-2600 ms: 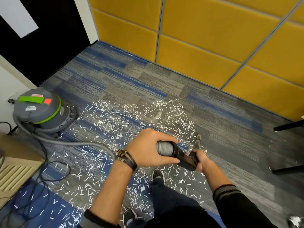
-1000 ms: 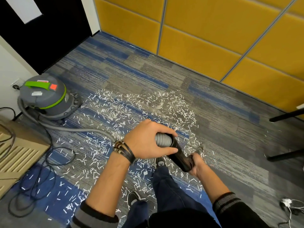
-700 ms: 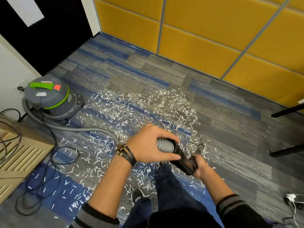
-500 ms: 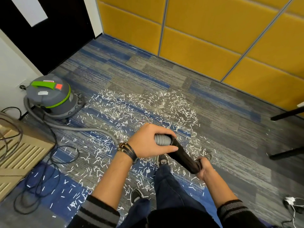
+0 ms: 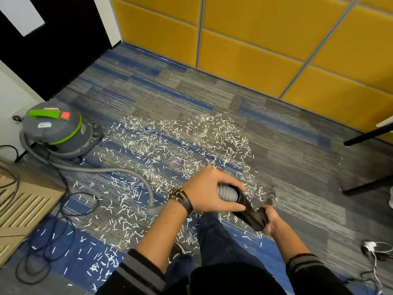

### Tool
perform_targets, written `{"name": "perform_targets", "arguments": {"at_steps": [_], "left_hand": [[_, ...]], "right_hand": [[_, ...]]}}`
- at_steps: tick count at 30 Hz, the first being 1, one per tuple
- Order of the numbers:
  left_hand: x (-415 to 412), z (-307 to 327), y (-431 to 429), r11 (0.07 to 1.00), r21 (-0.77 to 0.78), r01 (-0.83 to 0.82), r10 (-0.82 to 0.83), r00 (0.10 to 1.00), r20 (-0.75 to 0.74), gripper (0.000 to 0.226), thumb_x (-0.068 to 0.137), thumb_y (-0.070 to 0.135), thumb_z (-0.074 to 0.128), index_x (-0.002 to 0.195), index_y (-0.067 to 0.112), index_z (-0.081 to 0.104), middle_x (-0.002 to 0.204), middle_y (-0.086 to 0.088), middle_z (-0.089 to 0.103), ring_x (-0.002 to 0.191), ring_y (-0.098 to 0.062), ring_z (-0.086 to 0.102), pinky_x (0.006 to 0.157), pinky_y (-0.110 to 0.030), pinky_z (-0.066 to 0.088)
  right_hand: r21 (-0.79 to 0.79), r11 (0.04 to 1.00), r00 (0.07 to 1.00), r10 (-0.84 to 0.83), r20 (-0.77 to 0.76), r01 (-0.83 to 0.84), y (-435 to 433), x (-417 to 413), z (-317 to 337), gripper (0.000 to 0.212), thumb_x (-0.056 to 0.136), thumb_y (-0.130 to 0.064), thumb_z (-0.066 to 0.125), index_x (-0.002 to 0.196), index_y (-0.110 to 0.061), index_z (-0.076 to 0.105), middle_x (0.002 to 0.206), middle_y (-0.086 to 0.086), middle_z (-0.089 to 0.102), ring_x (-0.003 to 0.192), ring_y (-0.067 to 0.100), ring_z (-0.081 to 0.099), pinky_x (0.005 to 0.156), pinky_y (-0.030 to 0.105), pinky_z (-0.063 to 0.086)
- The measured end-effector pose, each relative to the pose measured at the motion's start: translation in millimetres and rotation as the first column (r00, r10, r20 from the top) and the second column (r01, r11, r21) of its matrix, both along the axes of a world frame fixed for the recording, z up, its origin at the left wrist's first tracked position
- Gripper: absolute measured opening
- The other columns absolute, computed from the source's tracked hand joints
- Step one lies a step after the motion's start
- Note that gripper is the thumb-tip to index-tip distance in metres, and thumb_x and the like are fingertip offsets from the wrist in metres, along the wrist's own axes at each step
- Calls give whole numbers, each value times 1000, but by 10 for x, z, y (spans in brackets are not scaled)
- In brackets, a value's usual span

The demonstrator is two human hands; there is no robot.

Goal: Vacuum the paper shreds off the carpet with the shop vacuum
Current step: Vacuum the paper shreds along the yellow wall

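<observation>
Grey ribbed hose point(image 5: 228, 193) fills left hand point(image 5: 209, 191); black wand point(image 5: 248, 208), right hand point(image 5: 271, 219).

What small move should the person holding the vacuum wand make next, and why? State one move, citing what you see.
Probably slide the nozzle forward and left into the paper shreds. The left hand grips the grey hose cuff and the right hand the black wand; carpet right of the nozzle looks nearly bare, shreds lie thick ahead-left.
</observation>
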State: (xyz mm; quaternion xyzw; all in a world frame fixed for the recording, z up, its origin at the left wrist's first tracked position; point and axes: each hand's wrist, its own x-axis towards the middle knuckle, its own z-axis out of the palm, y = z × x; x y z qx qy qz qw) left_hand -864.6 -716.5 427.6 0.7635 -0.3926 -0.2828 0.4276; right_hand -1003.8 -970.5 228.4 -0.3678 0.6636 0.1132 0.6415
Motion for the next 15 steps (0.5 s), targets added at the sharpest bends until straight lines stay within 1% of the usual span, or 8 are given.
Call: {"name": "perform_targets", "arguments": {"at_steps": [2,3,6,8,10,11,13,15], "left_hand": [[-7,-50,0,1000,31,-1,2,1000,-16,39,75,39,93,111,32,80,100,19,76,92,11,67,85,-2,45],[-5,-53,-2,999,32,-7,7,1000,-16,38,76,39,93,111,32,80,100,18,77,91,10,67,86,-3,46],[69,45,-9,999,14,-40,39,999,20,36,76,38,92,110,32,81,101,16,79,94,3,70,91,-17,55],[152,145,6,998,-15,-59,60,997,51,35,75,38,93,108,31,82,100,17,79,95,3,71,92,-18,55],[210,233,30,996,-36,-82,85,993,83,36,74,39,94,107,31,83,99,18,79,94,5,71,92,-15,54],[216,275,39,995,-44,-86,90,992,92,37,73,39,94,107,31,83,99,18,79,94,5,71,92,-15,54],[203,338,49,995,-62,-75,81,991,102,37,72,39,94,107,30,83,98,18,79,93,5,72,91,-18,55],[192,395,70,996,-68,-58,64,994,92,37,71,36,95,106,29,83,98,18,79,91,6,72,89,-19,57]], "right_hand": [[10,999,998,-48,-38,48,-3,-122,-70,24,103,-30,36,84,-16,43,77,11,54,68,28,57,62,41,55],[15,998,997,-62,-49,63,-9,-141,-88,25,103,-31,37,82,-17,42,75,10,53,68,28,57,61,41,55],[21,998,997,-62,-44,63,23,-1,-63,20,101,-33,40,90,-16,44,80,11,57,71,28,59,65,41,54],[59,995,996,-84,-6,84,68,191,-1,17,99,-33,45,96,-17,46,83,11,58,72,27,59,66,39,56],[106,992,995,-81,56,75,108,418,75,19,98,-35,46,92,-16,49,85,12,59,72,27,59,61,38,58],[123,991,994,-67,85,56,128,528,113,22,99,-36,46,91,-16,50,85,12,60,71,27,59,62,37,57],[139,990,990,-33,135,14,189,696,183,23,100,-36,44,93,-15,52,82,11,60,69,27,58,66,37,54],[171,985,984,-54,170,24,288,757,202,23,100,-35,43,95,-14,52,81,11,57,69,27,55,70,37,51]]}}
